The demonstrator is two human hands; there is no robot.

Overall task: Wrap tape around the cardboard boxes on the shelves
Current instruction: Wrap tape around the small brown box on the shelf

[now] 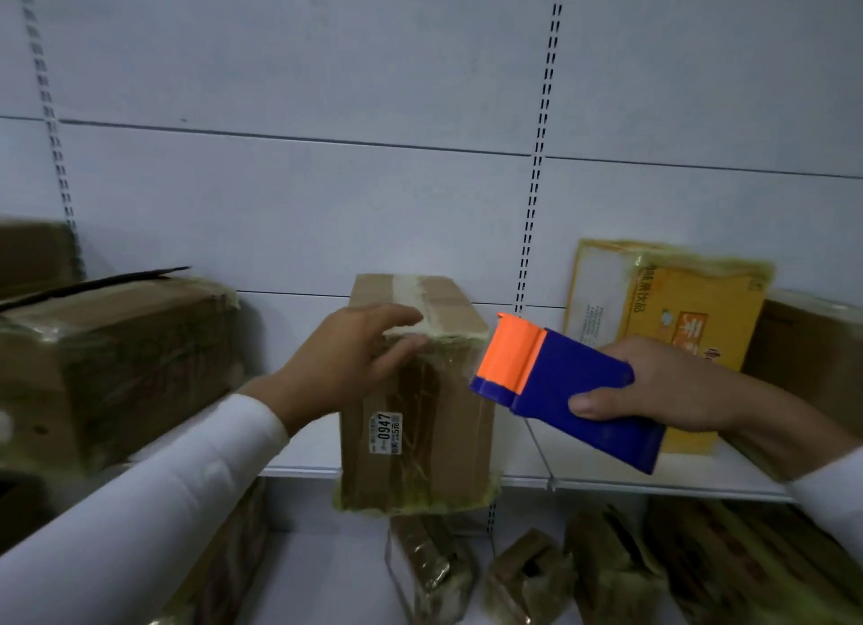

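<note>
Cardboard box, left hand gripping its top; right hand grips blue dispenser beside yellow carton.

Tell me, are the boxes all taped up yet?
Lots look done: the big box on the left and the yellow box already wear shiny tape. Right now the left hand grips the top edge of the middle box, and the right hand holds the tape dispenser beside it. How many remain, I cannot tell.
</note>
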